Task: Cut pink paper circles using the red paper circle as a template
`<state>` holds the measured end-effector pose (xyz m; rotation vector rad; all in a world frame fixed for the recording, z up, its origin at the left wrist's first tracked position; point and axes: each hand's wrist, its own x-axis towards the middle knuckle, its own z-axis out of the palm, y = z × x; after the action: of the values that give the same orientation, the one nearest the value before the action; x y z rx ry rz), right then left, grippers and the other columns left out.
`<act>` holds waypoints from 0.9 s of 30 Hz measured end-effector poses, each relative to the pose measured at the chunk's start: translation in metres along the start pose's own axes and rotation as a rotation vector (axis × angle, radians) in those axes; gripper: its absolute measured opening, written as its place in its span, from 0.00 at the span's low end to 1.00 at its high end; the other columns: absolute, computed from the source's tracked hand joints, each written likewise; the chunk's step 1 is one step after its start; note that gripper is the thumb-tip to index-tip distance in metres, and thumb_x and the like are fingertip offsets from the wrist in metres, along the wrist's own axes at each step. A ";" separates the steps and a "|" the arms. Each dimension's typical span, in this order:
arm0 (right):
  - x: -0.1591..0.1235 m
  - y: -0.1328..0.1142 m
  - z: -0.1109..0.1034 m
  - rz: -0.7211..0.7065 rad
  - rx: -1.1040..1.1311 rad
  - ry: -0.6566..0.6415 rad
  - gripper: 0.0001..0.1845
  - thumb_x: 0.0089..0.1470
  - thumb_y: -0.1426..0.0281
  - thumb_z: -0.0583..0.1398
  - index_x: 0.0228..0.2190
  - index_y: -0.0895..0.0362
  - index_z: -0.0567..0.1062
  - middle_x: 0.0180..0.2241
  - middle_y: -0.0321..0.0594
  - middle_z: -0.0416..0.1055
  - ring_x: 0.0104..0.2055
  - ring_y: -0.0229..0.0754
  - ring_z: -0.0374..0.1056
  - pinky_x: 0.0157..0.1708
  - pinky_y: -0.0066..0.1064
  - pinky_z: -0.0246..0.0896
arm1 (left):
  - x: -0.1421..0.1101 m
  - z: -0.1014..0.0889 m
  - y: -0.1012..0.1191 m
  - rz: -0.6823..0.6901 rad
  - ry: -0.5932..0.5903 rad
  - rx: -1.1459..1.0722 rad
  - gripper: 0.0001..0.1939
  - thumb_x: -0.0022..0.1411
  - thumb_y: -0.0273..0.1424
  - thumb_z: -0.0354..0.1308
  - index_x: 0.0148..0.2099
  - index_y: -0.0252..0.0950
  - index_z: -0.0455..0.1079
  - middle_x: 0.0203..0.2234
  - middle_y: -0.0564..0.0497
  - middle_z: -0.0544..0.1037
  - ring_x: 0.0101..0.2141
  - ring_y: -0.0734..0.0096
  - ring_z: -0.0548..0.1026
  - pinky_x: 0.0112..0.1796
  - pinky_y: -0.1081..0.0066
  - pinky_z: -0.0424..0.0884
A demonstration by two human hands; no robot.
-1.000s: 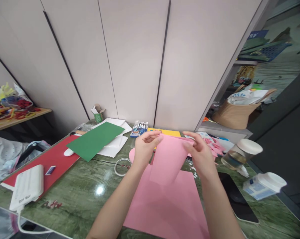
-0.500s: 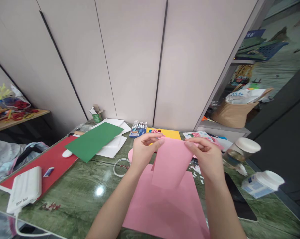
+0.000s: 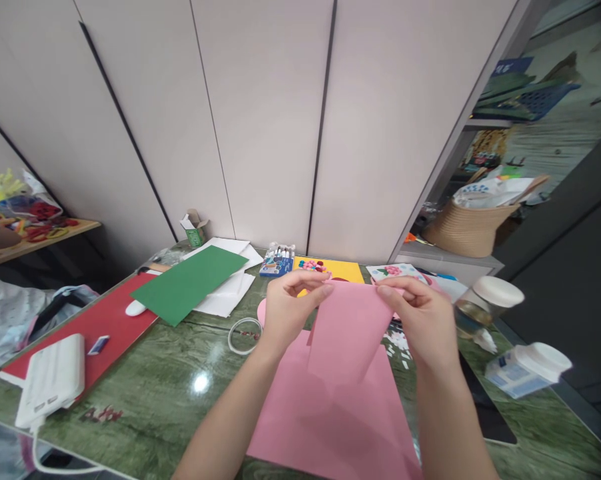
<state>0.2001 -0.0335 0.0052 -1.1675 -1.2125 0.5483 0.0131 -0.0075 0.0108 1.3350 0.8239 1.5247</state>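
A folded piece of pink paper (image 3: 348,333) hangs upright between my hands. My left hand (image 3: 295,300) pinches its top left corner between thumb and fingers. At the top right corner, my right hand (image 3: 418,313) pinches it the same way. Below it, a larger pink sheet (image 3: 330,427) lies flat on the green table. Behind the hands, part of a yellow sheet (image 3: 348,270) shows, with small pink, red and blue pompoms (image 3: 313,266) on it.
Left lie a green sheet (image 3: 190,283), white papers (image 3: 225,297), a red sheet (image 3: 115,327) and a white power bank (image 3: 53,377). A white ring (image 3: 244,335) sits near my left forearm. Right stand a lidded jar (image 3: 485,307) and white bottle (image 3: 528,370), beside a dark tablet (image 3: 485,403).
Both hands have shifted slightly to the right and down with the pink paper, still pinching its top corners. At far left, a person's arm has come into view by the side shelf.
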 end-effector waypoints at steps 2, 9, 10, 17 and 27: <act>0.000 -0.001 0.000 -0.006 0.006 -0.002 0.05 0.44 0.65 0.65 0.24 0.53 0.77 0.23 0.36 0.73 0.25 0.39 0.65 0.24 0.29 0.58 | 0.000 0.000 0.001 0.006 -0.001 -0.001 0.07 0.45 0.30 0.66 0.31 0.37 0.76 0.26 0.51 0.79 0.27 0.74 0.74 0.31 0.73 0.72; -0.002 -0.004 -0.002 0.003 0.027 -0.017 0.04 0.43 0.67 0.66 0.24 0.53 0.78 0.25 0.36 0.74 0.27 0.38 0.67 0.25 0.27 0.60 | -0.001 -0.001 0.002 0.015 -0.018 -0.005 0.07 0.45 0.29 0.66 0.31 0.38 0.76 0.25 0.53 0.79 0.27 0.76 0.74 0.30 0.76 0.72; -0.002 -0.004 -0.002 0.009 0.034 -0.022 0.03 0.42 0.67 0.66 0.24 0.53 0.78 0.25 0.35 0.74 0.27 0.38 0.67 0.25 0.26 0.60 | -0.001 -0.001 0.002 0.017 -0.018 -0.005 0.07 0.45 0.29 0.66 0.31 0.38 0.76 0.25 0.53 0.79 0.26 0.77 0.74 0.30 0.76 0.72; -0.002 -0.004 -0.002 0.025 0.058 -0.034 0.03 0.43 0.67 0.66 0.24 0.52 0.78 0.24 0.34 0.73 0.26 0.35 0.66 0.25 0.24 0.60 | 0.000 -0.001 0.002 0.018 -0.024 -0.012 0.07 0.45 0.28 0.66 0.31 0.39 0.77 0.24 0.54 0.79 0.26 0.79 0.74 0.29 0.79 0.72; -0.002 -0.003 -0.002 -0.004 0.039 0.003 0.03 0.43 0.67 0.66 0.23 0.52 0.78 0.24 0.33 0.73 0.27 0.36 0.67 0.27 0.25 0.60 | 0.000 -0.002 0.000 0.016 -0.025 0.002 0.07 0.45 0.29 0.67 0.31 0.38 0.77 0.25 0.53 0.79 0.26 0.78 0.75 0.29 0.79 0.72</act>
<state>0.2004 -0.0372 0.0068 -1.1323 -1.1963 0.5651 0.0115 -0.0072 0.0110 1.3629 0.8008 1.5167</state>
